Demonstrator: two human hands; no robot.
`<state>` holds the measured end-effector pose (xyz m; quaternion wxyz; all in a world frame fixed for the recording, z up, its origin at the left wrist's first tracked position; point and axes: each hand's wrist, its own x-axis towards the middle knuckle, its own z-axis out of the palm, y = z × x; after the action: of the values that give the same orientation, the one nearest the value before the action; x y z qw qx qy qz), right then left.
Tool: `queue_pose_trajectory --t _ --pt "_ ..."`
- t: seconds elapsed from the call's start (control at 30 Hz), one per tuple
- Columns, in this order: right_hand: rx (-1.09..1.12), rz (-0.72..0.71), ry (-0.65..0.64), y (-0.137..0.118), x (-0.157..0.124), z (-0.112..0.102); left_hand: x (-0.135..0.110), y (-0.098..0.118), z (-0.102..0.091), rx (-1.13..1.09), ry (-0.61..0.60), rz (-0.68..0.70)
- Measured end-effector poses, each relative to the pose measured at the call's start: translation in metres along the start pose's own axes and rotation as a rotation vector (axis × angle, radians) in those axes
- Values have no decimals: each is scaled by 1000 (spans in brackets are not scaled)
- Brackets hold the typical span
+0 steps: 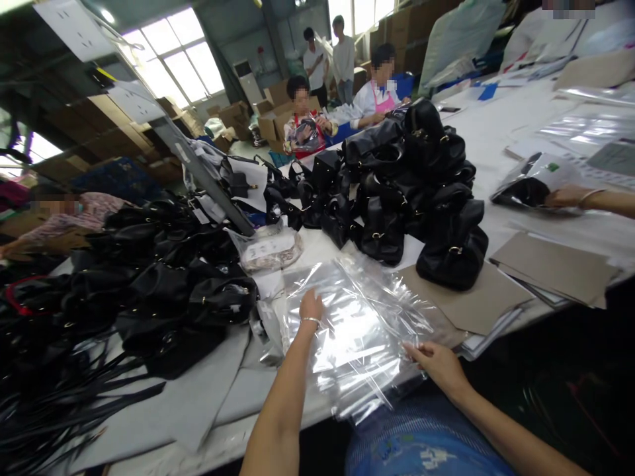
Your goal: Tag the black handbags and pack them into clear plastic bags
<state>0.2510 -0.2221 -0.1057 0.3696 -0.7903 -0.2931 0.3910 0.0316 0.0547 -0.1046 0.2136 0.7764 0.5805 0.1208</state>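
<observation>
A stack of clear plastic bags (342,330) lies spread over the near table edge, glossy with reflections and wrinkled. My left hand (311,307), with a thin bracelet at its wrist, is on the bags' left side; its fingers curl down onto the film and their tips are hidden. At the right edge of the bags, my right hand (439,363) pinches the film between thumb and fingers. Just beyond the bags stand black handbags (381,228) with gold-coloured rings. A clear bag with patterned contents (272,250) rests behind my left hand.
Black handbags (169,284) are heaped on the left, with dark straps (99,403) nearer. Grey-brown boards (476,301) lie at right. A co-worker's hand (570,196) touches a bagged black item (526,188). A slanted post (208,175) rises mid-table. Below sits a blue mesh-like surface (421,436).
</observation>
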Motion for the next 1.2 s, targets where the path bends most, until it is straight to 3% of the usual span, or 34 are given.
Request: queue_pose_trajectory --t 0.13,0.33,0.5,0.63,0.87,0.97,1.03,1.13,1.2 --pt "-69 -6 35 4 -7 -3 24 -8 11 64 -80 -62" --pt "139 107 -42 6 -6 -1 35 -14 10 90 -176 -144" --pt "288 196 -112 5 -6 -1 51 -19 -15 -53 -316 -152" --pt "376 177 -108 -7 -1 3 57 -15 -57 -225 -357 -101" --pt "607 120 -112 -65 46 34 69 19 -173 -371 -67 39" --pt "583 141 -129 -93 57 45 59 52 -227 -278 170 201" --pt "558 25 -167 -114 53 47 40 79 -255 -122 350 328" --pt "628 -215 -286 -153 31 42 -3 115 -269 52 472 498" --pt "738 -289 -371 -179 12 36 -32 132 -253 122 454 566"
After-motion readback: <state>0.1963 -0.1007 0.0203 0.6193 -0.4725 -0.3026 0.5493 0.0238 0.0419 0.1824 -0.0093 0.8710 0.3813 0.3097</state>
